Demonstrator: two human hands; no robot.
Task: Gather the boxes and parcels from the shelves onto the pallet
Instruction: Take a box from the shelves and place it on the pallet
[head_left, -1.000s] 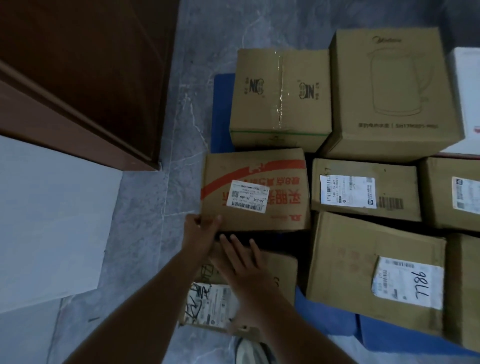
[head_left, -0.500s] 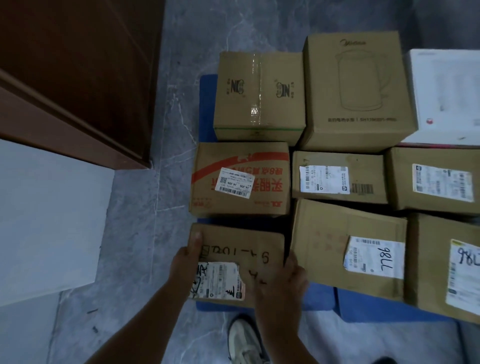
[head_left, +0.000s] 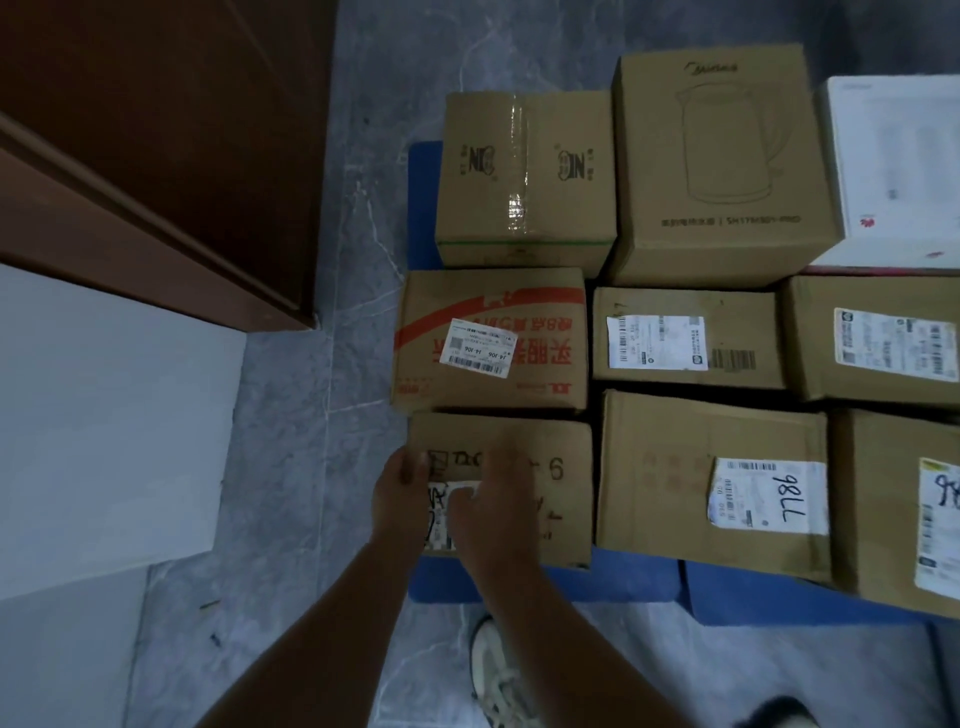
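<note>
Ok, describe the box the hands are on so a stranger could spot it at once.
Find the blue pallet on the grey floor. At its near-left corner lies a flat brown box, right below the red-striped box. Only it carries handwritten black marker writing ending in a 6.

There is one view only, from the person's head, facing steeply down and slightly forward. It looks almost straight onto the box tops on the blue pallet (head_left: 613, 577) and the grey floor (head_left: 322, 467) beside it. The camera is close: both forearms reach in from the bottom edge, and a shoe (head_left: 498, 675) shows directly below. The wide lens bows the edges. A brown cabinet (head_left: 156, 156) fills the upper left; boxes run off the right edge of the frame.
</note>
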